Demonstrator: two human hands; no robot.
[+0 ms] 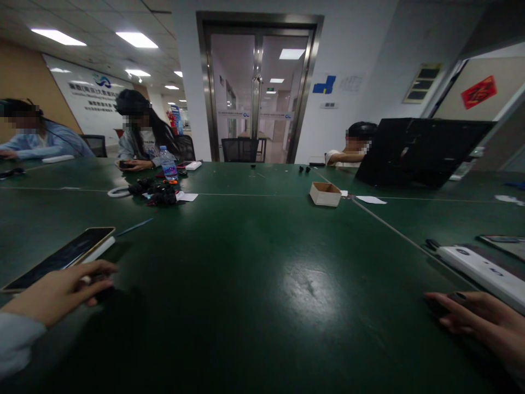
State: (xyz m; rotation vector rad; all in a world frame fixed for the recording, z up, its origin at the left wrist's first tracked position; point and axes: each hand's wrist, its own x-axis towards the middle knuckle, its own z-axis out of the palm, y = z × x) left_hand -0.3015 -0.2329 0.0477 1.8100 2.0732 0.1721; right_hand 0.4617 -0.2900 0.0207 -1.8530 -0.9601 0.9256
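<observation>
At the lower left, my left hand [61, 293] rests low over the green table [246, 262], fingers curled round a small dark object [104, 295]. Its kind cannot be made out. Just beyond that hand lies a phone [65, 257], propped on something white. My right hand [484, 320] is at the lower right edge, thumb and fingers closed on another small black object [437, 307], mostly covered by the fingers. Beside it is a long white device [484, 268] with dark round spots. The two hands are far apart.
An open cardboard box [325, 195] stands toward the far side. A water bottle [168, 164], a tangle of black gear [158, 191] and a white tape roll [118, 192] are at far left. A black monitor [422, 150] stands at right. Several people sit around the table.
</observation>
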